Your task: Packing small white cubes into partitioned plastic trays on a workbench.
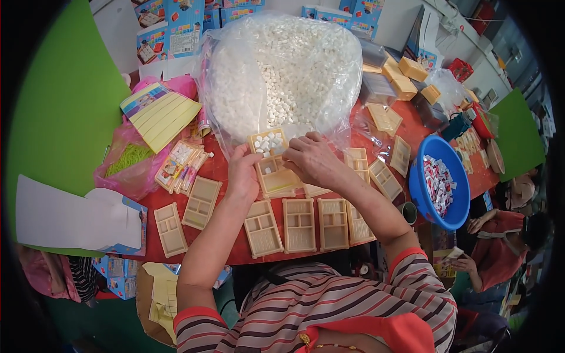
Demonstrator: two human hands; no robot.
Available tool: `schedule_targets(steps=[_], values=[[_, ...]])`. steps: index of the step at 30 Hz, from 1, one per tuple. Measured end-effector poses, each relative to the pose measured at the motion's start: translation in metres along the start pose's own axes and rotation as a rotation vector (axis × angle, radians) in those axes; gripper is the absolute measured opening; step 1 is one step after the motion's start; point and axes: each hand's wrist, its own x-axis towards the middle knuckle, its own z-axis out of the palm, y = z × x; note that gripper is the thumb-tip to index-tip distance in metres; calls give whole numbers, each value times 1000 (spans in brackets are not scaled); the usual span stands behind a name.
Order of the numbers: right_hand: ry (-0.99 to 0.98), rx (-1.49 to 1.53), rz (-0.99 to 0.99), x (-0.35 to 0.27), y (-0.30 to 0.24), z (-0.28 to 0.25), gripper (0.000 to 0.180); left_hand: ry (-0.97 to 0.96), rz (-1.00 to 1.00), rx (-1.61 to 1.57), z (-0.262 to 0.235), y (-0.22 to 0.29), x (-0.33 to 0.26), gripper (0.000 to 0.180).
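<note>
Tray (272,165), tan, compartmented: gripped at its near-left edge by left hand (243,176), tilted toward the bag of white pieces (282,76) just beyond, likely for filling. Right hand (312,157): fingers curled, pinching pieces at its top compartment. Empty trays (300,225) lined up nearer on red surface (229,247).

place: small packing workshop | evidence: red surface (223,170) crowded with rows of beige compartment trays (299,225) | big clear bag of white pieces (282,70) | stacked printed boxes (176,26) | co-worker seated nearby (500,241)
</note>
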Motion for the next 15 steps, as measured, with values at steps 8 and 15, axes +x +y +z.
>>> schedule_targets(steps=[8,15], values=[[-56,-76,5,-2,-8,-9,9,-31,26,12,8,-3,-12,36],[11,317,237,19,20,-27,14,-28,24,39,9,4,-26,34]])
